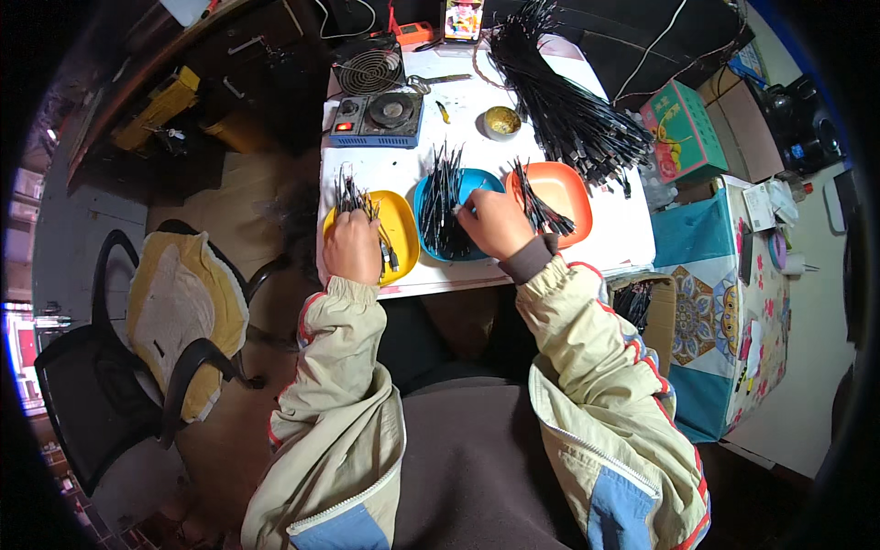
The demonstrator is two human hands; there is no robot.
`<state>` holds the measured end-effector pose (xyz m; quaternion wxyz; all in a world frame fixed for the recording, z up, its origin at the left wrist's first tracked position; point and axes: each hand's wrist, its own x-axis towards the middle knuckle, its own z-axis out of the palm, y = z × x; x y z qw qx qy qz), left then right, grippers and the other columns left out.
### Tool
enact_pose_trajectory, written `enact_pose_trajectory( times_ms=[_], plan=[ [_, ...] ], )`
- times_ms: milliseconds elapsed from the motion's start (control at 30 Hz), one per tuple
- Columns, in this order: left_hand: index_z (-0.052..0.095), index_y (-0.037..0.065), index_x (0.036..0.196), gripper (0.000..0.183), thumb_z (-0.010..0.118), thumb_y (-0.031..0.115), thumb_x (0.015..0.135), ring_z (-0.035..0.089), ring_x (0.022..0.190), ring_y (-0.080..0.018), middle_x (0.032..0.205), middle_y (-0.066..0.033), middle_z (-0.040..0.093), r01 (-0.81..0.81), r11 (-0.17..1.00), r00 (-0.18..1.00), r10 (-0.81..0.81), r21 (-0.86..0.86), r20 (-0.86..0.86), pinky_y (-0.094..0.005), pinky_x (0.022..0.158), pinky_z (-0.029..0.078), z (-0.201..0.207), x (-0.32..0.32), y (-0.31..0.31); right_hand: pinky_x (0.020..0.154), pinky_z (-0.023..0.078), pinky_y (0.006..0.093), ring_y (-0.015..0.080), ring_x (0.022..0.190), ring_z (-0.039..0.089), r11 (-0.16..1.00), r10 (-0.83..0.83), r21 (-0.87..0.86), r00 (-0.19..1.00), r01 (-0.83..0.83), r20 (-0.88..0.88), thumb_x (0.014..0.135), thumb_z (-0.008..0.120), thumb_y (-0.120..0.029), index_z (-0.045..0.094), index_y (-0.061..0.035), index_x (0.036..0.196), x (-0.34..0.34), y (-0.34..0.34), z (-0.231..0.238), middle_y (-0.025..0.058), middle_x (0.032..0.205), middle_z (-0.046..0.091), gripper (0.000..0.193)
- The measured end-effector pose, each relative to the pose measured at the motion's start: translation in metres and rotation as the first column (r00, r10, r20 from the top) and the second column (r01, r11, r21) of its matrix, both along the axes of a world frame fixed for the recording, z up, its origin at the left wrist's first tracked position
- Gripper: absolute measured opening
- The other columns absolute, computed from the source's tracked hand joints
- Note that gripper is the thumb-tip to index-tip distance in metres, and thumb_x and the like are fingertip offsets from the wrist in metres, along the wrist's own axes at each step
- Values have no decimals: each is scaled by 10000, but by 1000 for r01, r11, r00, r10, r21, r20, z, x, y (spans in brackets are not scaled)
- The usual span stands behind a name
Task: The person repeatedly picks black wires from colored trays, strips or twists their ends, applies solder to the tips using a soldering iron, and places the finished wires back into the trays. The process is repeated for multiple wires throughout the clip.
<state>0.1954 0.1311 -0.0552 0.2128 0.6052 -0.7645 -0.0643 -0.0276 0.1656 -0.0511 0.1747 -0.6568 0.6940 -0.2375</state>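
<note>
My left hand (pixel 353 246) is closed over the left side of a yellow tray (pixel 403 225). Thin black cables (pixel 348 194) stick out beyond its knuckles, and its fingertips are hidden, so what it grips does not show. Over the right half of a blue tray (pixel 486 179), my right hand (pixel 500 225) pinches at the edge of a bundle of black cables (pixel 443 197). Its thumb and forefinger are together, but what lies between them is too small to make out. An orange tray (pixel 573 188) beside it holds a smaller bunch of cables (pixel 543 203).
A big heap of black cables (pixel 577 110) covers the table's far right. Behind the trays stand a small hot plate (pixel 390 115) with a lit red switch, a round fan guard (pixel 368 71) and a small metal bowl (pixel 501 123). An office chair (pixel 174 321) stands at left.
</note>
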Motion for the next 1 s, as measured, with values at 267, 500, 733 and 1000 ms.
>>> enact_pose_trajectory(
  times_ms=[267,500,733,1000],
  plan=[
    [623,-20,832,148,678,117,847,597,626,-253,778,-150,626,54,998,928,-54,-11,-370,-348,599,461,5,14,-2,606,479,411,357,656,619,996,-89,-7,984,91,158,842,675,-226,632,11,816,8,-11,-17,193,689,628,242],
    [588,-39,924,86,611,44,911,531,695,-126,859,-55,569,63,972,624,-215,-226,-751,-249,622,442,24,8,6,669,502,469,400,755,633,995,-97,27,982,93,162,846,667,-292,637,-16,833,16,-16,-7,218,768,653,278],
    [532,23,1037,138,442,123,1009,421,554,-52,797,-50,569,460,859,52,229,227,-972,-187,479,298,43,3,30,622,493,445,368,681,632,993,-107,-41,987,113,118,825,667,-240,634,-1,808,15,-10,-9,194,705,643,242],
    [523,32,1017,129,471,150,1009,382,497,-34,659,-41,539,479,840,27,276,255,-961,-172,431,246,52,-14,49,610,483,443,368,682,628,993,-90,-76,993,96,76,849,658,-247,628,-14,857,22,-5,-3,190,718,640,235]
  ],
)
